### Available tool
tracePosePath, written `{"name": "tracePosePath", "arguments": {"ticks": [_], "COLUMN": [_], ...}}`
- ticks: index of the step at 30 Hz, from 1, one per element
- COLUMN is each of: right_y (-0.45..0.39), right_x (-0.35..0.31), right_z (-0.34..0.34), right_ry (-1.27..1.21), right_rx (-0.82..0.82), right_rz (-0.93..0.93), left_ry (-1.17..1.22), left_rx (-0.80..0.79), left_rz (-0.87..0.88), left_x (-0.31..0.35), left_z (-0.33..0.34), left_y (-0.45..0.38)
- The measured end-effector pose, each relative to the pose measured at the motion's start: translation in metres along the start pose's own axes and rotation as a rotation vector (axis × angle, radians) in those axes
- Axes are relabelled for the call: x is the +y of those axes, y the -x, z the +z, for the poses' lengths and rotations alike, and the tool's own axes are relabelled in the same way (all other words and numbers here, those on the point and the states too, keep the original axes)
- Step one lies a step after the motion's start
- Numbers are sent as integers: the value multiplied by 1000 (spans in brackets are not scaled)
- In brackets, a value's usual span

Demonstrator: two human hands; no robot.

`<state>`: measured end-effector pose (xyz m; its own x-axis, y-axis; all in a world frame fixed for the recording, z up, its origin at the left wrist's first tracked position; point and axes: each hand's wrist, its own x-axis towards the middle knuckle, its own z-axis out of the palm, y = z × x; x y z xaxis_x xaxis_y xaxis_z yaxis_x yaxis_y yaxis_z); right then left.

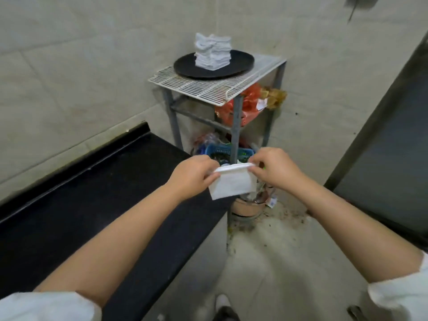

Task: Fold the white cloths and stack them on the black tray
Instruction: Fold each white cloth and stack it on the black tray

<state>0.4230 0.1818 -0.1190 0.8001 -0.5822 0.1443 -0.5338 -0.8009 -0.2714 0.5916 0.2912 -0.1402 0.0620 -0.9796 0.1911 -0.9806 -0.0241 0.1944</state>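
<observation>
My left hand [193, 173] and right hand [274, 169] pinch the top corners of a folded white cloth [232, 184], fingers clamped on it, holding it in the air past the black counter [92, 205]. Farther off, the black tray [240, 62] sits on a wire rack [208, 86], bearing a stack of folded cloths [213, 52].

White cloth [232, 183], white stack [213, 53] on a black tray [185, 66]. White wire-grid shelf [196, 85] on grey legs, black counter [81, 205], red bag [249, 105], blue basket [220, 150], white sleeves [46, 306].
</observation>
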Motion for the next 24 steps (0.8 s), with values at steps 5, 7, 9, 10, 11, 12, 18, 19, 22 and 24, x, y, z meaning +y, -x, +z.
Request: {"name": "tracePosePath", "arguments": {"ticks": [5, 7, 9, 10, 11, 12, 18, 19, 22, 24], "right_y": [-108, -157, -203, -229, -246, -263, -389, -411, -480, -523], "right_x": [58, 78, 97, 106, 112, 118, 151, 156, 168, 178], "right_z": [-55, -78, -97, -107, -113, -119, -153, -156, -166, -171], "right_ry": [-5, -31, -69, -88, -111, -142, -405, -426, -451, -449], "right_rx": [101, 143, 182, 196, 199, 210, 238, 241, 276, 333], "right_rz": [-100, -88, -69, -66, -57, -47, -35, -60, -151, -227], "left_ry": [23, 53, 53, 41, 31, 19, 81, 111, 89, 7], "left_rx": [178, 240, 277, 294, 304, 319, 397, 435, 541, 633], "left_rz": [1, -30, -67, -85, -94, -110, -386, -426, -533, -596], "left_x": [-25, -38, -50, -57, -61, -65, -101, -107, -128, -143], "left_z": [-21, -36, -53, -63, -71, -79, -113, -116, -129, -140], "left_y": [-116, -168, -215, -241, -258, -274, -384, -399, -448, -481]}}
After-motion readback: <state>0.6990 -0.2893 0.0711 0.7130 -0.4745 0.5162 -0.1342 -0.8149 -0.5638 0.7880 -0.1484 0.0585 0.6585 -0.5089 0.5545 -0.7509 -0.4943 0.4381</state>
